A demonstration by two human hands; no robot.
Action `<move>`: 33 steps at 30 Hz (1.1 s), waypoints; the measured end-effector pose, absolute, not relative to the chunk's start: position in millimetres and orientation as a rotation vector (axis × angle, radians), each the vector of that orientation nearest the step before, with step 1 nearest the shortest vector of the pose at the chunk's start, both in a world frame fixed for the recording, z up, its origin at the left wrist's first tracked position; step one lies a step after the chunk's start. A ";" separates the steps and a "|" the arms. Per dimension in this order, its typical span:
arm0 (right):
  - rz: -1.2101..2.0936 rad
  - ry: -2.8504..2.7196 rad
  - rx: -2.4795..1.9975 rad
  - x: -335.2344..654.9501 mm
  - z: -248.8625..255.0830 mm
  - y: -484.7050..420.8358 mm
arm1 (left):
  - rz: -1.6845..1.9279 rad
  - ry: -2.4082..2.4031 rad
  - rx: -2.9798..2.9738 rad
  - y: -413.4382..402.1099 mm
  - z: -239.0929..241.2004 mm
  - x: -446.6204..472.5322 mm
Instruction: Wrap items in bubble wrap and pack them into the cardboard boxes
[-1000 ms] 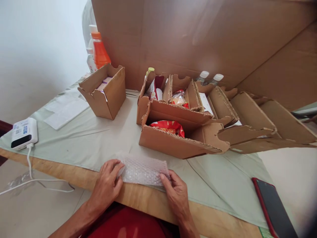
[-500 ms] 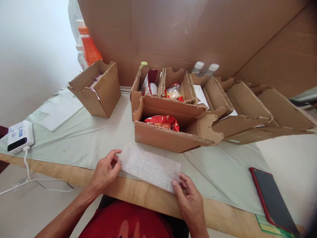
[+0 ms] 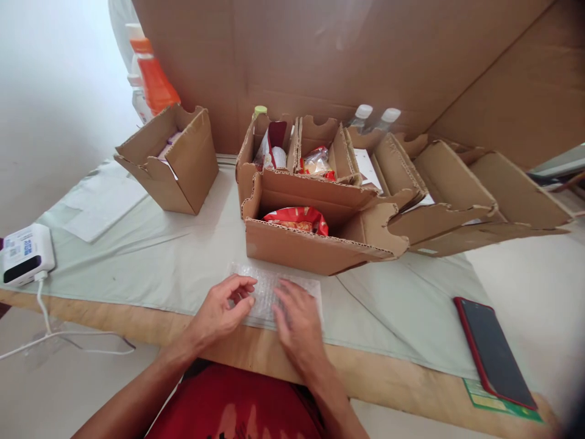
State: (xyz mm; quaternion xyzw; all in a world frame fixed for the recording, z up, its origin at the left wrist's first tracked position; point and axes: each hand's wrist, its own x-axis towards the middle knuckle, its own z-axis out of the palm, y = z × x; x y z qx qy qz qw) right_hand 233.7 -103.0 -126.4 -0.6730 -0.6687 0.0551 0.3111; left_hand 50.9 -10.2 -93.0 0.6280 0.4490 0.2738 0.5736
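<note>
A clear sheet of bubble wrap (image 3: 267, 283) lies flat on the pale green cloth (image 3: 164, 262) near the table's front edge. My left hand (image 3: 223, 308) rests on its left part with the fingers curled and fingertips touching the wrap. Flat on the middle of the sheet lies my right hand (image 3: 297, 320), fingers stretched out and pressing down. Just behind the wrap stands an open cardboard box (image 3: 315, 241) holding a red snack packet (image 3: 297, 218).
More open cardboard boxes (image 3: 171, 161) stand behind, some with packets, in front of a tall cardboard wall. Bottles, one orange (image 3: 153, 76), stand at the back left. A white power bank (image 3: 25, 253) with cable sits left; a red-cased phone (image 3: 493, 350) lies right.
My right hand let go of the wrap's right corner and moved left onto its middle, now lying flat. The wrap has gone from held up and stretched to lying on the cloth.
</note>
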 end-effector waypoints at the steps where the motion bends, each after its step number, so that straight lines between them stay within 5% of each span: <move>1: 0.214 -1.860 -1.756 220.8 -126.1 -93.3 | 0.645 1.058 1.342 -4.2 -96.5 55.0; 7: 0.242 -2.060 -1.800 218.7 -139.1 -92.1 | 0.662 1.087 1.011 19.6 -112.2 50.1; 15: -0.076 -1.615 -2.103 313.9 -150.4 -162.7 | 0.659 1.080 1.043 10.4 -106.8 54.2; 25: -0.122 -1.745 -2.122 298.5 -142.4 -99.7 | 0.557 1.528 2.240 -5.3 -111.5 19.5; 33: 0.357 -1.436 -2.006 284.0 -127.0 -119.3 | 0.510 1.397 2.121 -4.3 -115.5 20.7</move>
